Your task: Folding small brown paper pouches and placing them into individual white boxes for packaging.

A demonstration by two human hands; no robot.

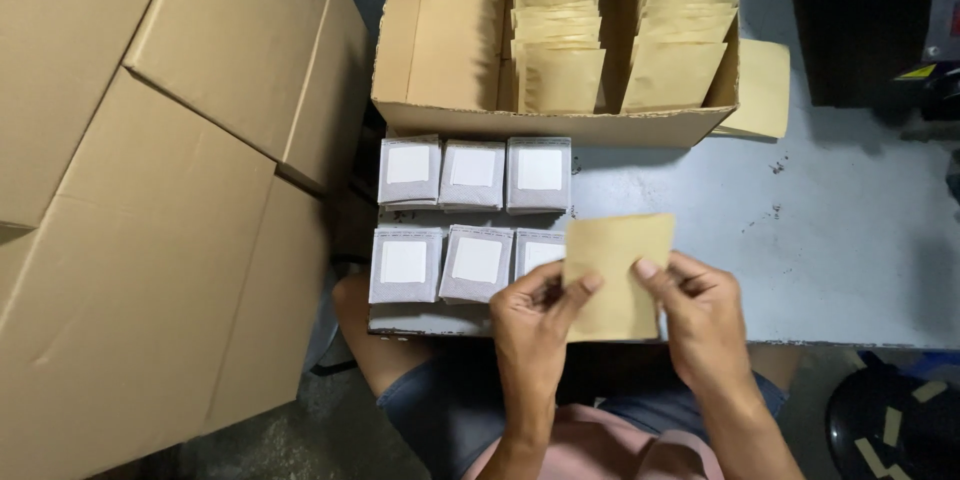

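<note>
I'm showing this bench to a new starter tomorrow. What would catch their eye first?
Probably the flat tan paper pouch held up by the left hand and right hand at the table's near edge. Left of it lie six grey packets with white square labels, and behind stands an open cardboard box of tan pouches.

I see both forearms reaching up from the lower edge, bare, wrists angled slightly inward toward each other. My left hand (530, 325) has its thumb extended up and pressed forward, fingers curled behind. My right hand (700, 315) mirrors it, thumb tip pinching, knuckles facing up.
</note>
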